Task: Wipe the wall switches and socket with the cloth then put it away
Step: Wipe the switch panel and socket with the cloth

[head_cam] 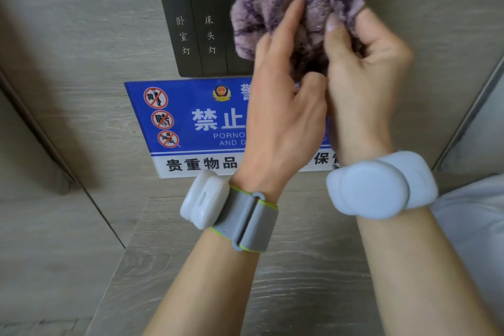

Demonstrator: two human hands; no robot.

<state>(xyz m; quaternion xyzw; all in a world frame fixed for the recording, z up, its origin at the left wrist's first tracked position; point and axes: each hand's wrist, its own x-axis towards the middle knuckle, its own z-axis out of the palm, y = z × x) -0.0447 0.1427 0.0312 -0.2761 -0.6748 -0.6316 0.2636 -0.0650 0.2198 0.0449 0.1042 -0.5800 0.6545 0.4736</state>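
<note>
Both hands hold one thing: the left hand [283, 106] and the right hand [362, 84] are each closed in a grip on a fluffy, mauve-and-purple terry cloth [294, 0], bunched into a crumpled wad. The left forefinger lies straight up across the pile; the right thumb presses into the folds, with the other right fingers curled behind.

The cloth is held up against the wall, covering the right part of a dark, matte, rectangular switch panel [199, 30] with tall narrow rockers printed with pale Chinese characters. Whether the cloth touches the panel cannot be told.

Just below the panel is a glossy blue-and-white rectangular notice sign [191, 123] with three red prohibition circles, a badge emblem and white lettering, partly hidden by the hands.

Each wrist carries a smooth white plastic device: the left wrist unit [204, 199] on a grey woven strap edged in lime green, the right wrist unit [373, 188] round and domed.

The wall [81, 35] is grey wood-grain panelling, and a surface [300, 281] of the same grain lies under the forearms.
</note>
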